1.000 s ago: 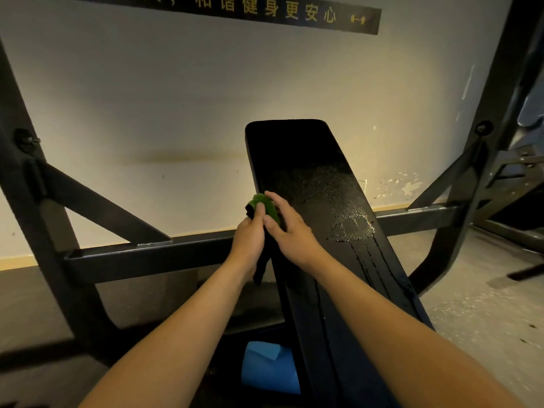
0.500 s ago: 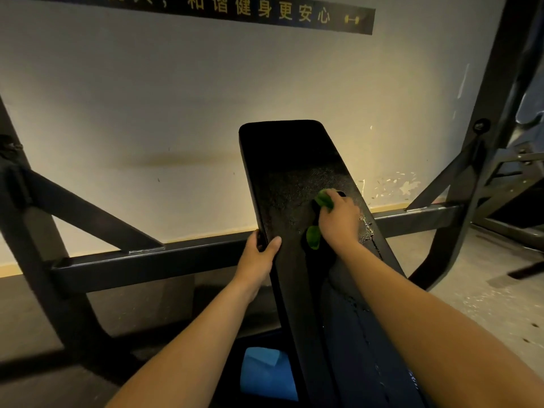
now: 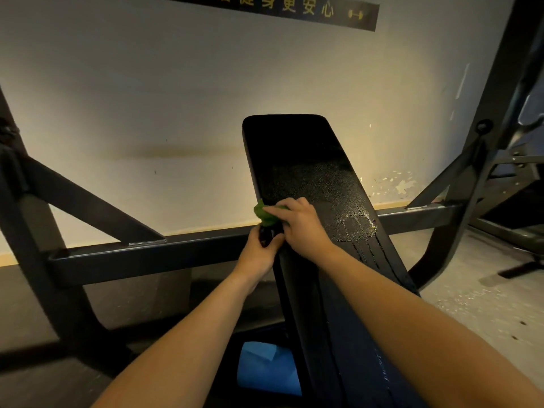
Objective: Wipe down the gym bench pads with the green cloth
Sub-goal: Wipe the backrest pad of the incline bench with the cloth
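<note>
A long black bench pad (image 3: 306, 160) slopes up and away toward the wall, its surface speckled with wet droplets and streaks on the right side. The green cloth (image 3: 264, 214) lies bunched at the pad's left edge. My right hand (image 3: 300, 223) presses on it with curled fingers gripping the cloth. Just below, my left hand (image 3: 259, 253) grips the pad's left edge, the thumb over the top.
A dark steel frame (image 3: 147, 251) runs as a crossbar behind the pad, with diagonal braces left and right. The pale wall stands close behind. A blue object (image 3: 265, 369) lies on the floor under the pad. More dark equipment (image 3: 518, 201) is at the right.
My right hand has carried the green cloth from the pad's middle-right back to its left edge. My left hand stays on the left edge.
</note>
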